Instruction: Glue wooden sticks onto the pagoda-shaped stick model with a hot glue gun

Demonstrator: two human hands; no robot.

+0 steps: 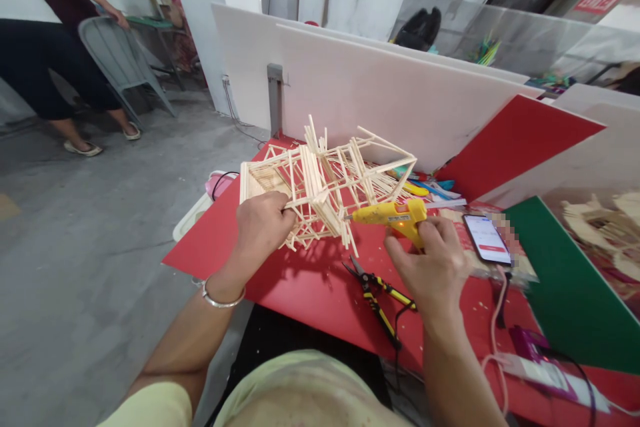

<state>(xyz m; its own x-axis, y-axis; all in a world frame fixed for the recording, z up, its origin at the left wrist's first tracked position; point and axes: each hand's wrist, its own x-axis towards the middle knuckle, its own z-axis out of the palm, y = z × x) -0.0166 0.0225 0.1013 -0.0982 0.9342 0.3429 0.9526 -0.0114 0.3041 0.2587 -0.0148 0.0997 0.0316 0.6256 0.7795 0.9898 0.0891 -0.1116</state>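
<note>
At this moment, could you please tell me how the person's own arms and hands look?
Both hands, left and right, are without gloves. A shiny silver-coloured bangle circles the left wrist; the right wrist shows no jewellery. A pale yellow sleeve covers the left upper arm; the right sleeve is out of view.
</note>
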